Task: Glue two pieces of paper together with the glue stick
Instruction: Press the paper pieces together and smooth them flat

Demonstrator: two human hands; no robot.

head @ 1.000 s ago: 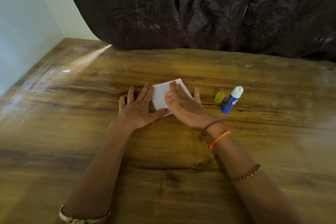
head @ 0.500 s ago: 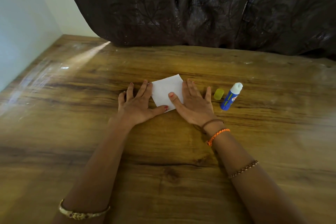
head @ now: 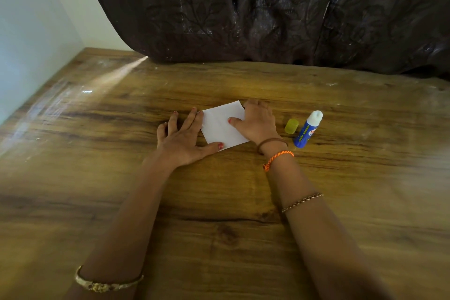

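The white paper square (head: 222, 125) is pressed flat on the desk (head: 243, 202) by the released left hand (head: 185, 140) and the right hand (head: 258, 122), thumb on the sheet and finger curl indiscernible, the uncapped glue stick (head: 308, 129) lying aside, so joining seems nearly finished.

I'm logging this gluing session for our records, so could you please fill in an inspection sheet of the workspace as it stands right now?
Surface: wooden table, glare streaks at the far left.
Job's things: white paper flat on the table; glue stick lying uncapped to its right; yellow cap beside the stick.
Clutter: nothing seen.
Grippers: left hand flat, fingers straight along the paper's left edge, thumb at its near corner; right hand on the paper's right edge, fingers bent, thumb on the sheet.
Cables: nothing seen.
Surroundings: dark curtain behind the table; pale wall at left.
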